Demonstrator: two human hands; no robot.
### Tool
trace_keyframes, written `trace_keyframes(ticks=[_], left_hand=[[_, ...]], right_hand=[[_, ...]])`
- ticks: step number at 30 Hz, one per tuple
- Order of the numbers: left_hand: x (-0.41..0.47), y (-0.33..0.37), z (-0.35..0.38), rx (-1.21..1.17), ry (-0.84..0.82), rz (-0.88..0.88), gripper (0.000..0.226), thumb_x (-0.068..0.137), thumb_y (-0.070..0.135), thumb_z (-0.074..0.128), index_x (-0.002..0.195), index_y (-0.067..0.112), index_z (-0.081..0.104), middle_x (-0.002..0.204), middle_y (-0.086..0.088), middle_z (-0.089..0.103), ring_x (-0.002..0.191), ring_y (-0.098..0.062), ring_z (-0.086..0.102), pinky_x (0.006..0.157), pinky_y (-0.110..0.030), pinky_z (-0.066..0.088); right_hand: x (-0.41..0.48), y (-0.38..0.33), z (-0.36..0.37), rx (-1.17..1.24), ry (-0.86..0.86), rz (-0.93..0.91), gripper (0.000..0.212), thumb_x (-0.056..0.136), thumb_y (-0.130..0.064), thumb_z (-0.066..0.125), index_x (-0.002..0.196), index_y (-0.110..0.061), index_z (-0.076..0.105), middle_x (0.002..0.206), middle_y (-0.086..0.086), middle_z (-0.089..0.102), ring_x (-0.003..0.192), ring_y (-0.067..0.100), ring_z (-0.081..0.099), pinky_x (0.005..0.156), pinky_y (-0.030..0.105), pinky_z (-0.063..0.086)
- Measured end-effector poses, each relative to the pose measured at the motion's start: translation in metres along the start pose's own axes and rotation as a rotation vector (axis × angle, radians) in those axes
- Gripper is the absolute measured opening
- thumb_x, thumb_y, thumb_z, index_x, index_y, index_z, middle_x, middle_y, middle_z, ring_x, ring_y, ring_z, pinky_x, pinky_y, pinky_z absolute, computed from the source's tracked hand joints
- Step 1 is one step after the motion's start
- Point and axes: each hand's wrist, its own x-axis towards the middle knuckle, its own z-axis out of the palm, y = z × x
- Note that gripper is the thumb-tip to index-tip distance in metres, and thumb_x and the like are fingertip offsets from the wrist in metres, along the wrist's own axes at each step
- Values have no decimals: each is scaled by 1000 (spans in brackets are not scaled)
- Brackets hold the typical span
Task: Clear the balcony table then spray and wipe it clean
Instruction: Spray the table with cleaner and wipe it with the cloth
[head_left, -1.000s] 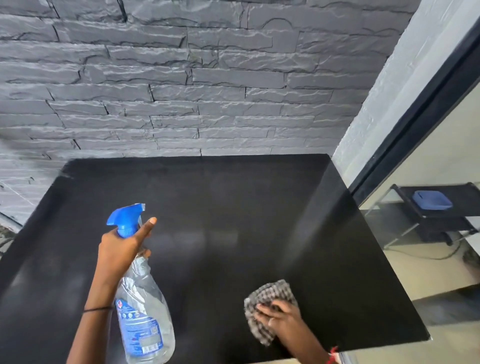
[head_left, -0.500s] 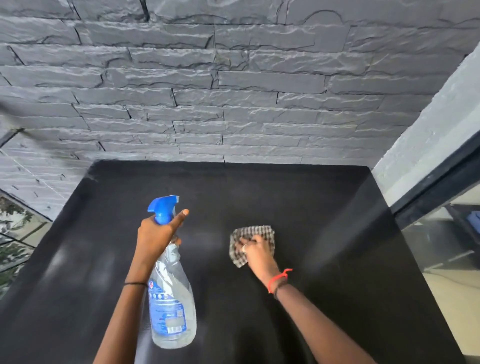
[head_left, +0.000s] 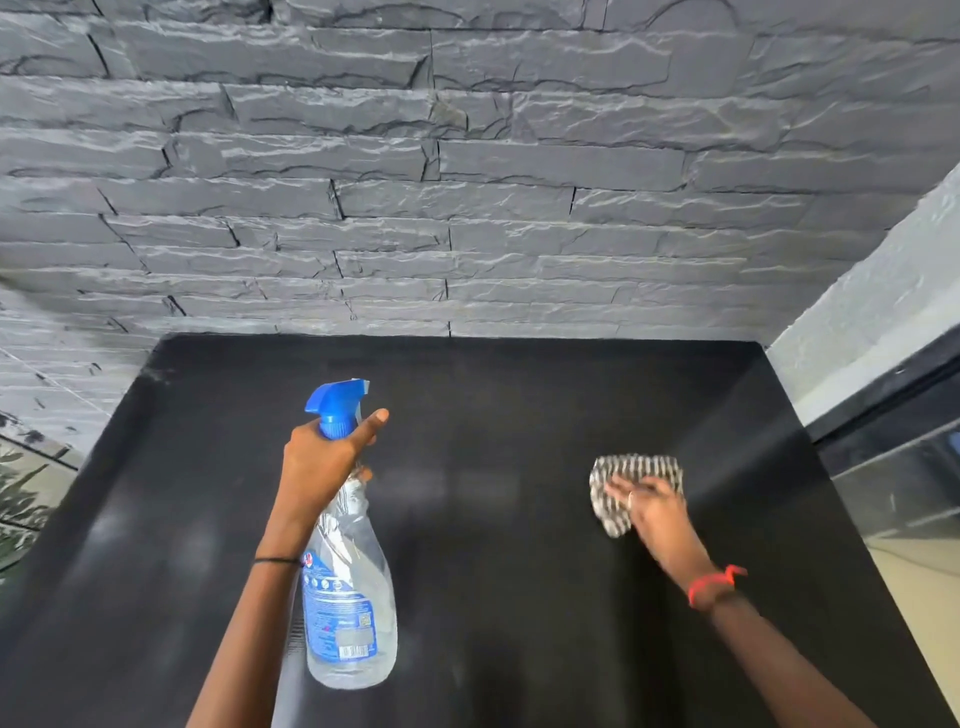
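The left hand (head_left: 322, 462) grips the clear plastic spray bottle with blue trigger (head_left: 348, 597) by its neck, above the glossy black counter (head_left: 519, 623). The right hand (head_left: 652, 506) presses flat fingers (head_left: 615, 486) on the checked grey cloth (head_left: 636, 467), mid-counter. It would be best to wipe in overlapping strokes toward the far edge.

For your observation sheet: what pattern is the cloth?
The cloth is a black-and-white check, under the right hand; head view.

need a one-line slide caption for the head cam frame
Left hand grips a blue-capped spray bottle over the black table while the right hand presses a checked cloth on its right side.
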Motion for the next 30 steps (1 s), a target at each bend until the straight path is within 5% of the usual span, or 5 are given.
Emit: trace_keyframes(ticks=[8,15,20,24,30], left_hand=[[41,0,-10,20,-16,2,34,78,42,76,72,10,66,72,-6,73,42,-12,61,50,-24,48],[74,3,-19,-19,-34,14,31,80,40,75,78,10,65,76,-5,72,47,-14,61,52,-25,49],[95,-1,-27,-55,-16,-9,32,76,40,79,69,12,66,64,4,71,40,-12,60,54,-28,48],[98,-9,-37,-60,-20,-30,35,76,40,80,73,8,67,67,-1,72,40,-14,60,55,-31,49],[103,-24,-63,-13,-12,-52,41,76,43,78,79,3,67,74,-5,74,43,-13,63,52,-27,49]], right_hand=[[129,-118,-26,212,25,66,35,96,-17,42,127,-17,60,135,15,51,118,28,46,101,26,38],[46,-143,43,89,80,-278,40,78,-20,46,104,-36,73,111,-22,69,101,8,46,89,22,38],[47,-63,41,2,53,-186,31,92,-23,48,103,-47,62,136,-10,56,131,8,45,115,26,26],[135,-45,-10,51,91,-7,44,89,5,50,126,-15,61,134,11,58,123,28,56,103,27,30],[236,-143,-26,30,106,108,35,98,-15,43,128,-18,61,125,17,58,114,30,54,96,26,34]])
